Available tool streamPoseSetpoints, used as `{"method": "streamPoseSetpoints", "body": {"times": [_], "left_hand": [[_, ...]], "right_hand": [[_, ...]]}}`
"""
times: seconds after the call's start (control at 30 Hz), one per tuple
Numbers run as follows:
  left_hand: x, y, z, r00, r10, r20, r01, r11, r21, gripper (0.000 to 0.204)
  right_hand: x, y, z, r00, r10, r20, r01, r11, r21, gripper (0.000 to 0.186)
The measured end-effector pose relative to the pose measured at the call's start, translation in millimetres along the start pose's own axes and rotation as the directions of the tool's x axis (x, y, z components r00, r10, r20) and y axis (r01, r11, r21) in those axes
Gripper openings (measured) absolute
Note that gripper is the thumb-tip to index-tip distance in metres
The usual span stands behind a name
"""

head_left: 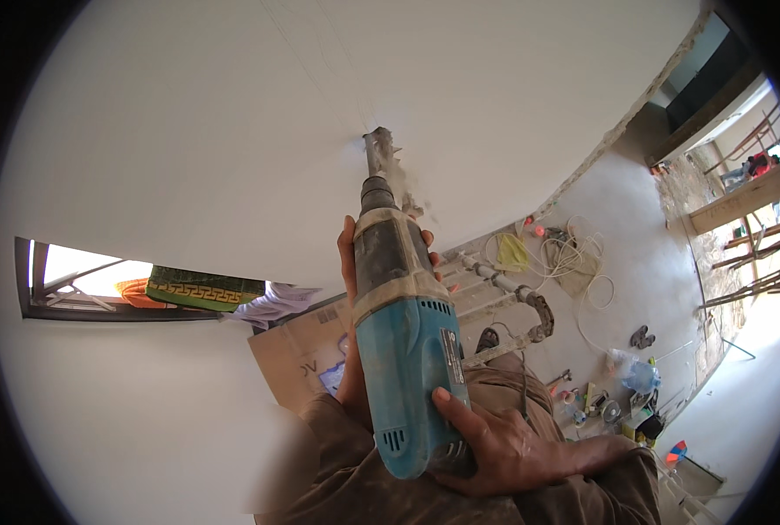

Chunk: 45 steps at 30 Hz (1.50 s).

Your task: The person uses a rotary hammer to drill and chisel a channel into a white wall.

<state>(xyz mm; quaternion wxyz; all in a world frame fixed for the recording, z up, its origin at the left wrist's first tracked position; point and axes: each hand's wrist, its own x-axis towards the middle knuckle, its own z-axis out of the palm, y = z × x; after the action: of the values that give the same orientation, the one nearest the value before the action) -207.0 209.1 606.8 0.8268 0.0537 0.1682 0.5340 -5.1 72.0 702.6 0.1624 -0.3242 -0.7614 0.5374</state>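
A teal and dark grey hammer drill (403,359) points away from me at the white wall (215,140). At its front is a grey, dusty core bit (378,156), its end at the wall and dust and crumbs beside it. My left hand (349,258) wraps round the dark front housing from beneath, with fingers showing on both sides. Closed about the rear handle is my right hand (517,451), its thumb lying along the casing. The palm side of the left hand is hidden behind the drill. Thin lines run up the wall above the bit.
Below me stands a metal ladder (538,319). A cardboard box (289,346) leans near the wall, beside a window with hanging cloths (204,289). On the floor lie a coiled white cable (573,258), a blue plastic bag (641,376) and scattered tools. Wooden beams (748,199) and another person (760,164) are far right.
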Motion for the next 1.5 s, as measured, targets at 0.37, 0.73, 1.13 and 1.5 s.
{"method": "streamPoseSetpoints", "body": {"times": [0.37,0.73,1.13,1.5], "left_hand": [[1,-53,-5,0.998,0.045,-0.050,-0.039,0.994,0.102,0.065],[-18,-146,-32,0.971,-0.094,-0.220,0.115,0.990,0.086,0.057],[5,-112,-6,0.982,0.138,-0.128,-0.081,0.924,0.374,0.060],[27,-79,-17,0.978,0.113,-0.177,-0.056,0.952,0.300,0.053]], "right_hand": [[-56,32,-11,0.962,0.164,-0.220,-0.167,0.986,0.006,0.099],[-150,86,12,0.866,0.216,-0.451,-0.120,0.965,0.232,0.093],[-110,92,11,0.794,0.109,-0.598,0.110,0.942,0.318,0.089],[-69,101,-4,0.853,0.222,-0.473,-0.022,0.919,0.393,0.093]]}}
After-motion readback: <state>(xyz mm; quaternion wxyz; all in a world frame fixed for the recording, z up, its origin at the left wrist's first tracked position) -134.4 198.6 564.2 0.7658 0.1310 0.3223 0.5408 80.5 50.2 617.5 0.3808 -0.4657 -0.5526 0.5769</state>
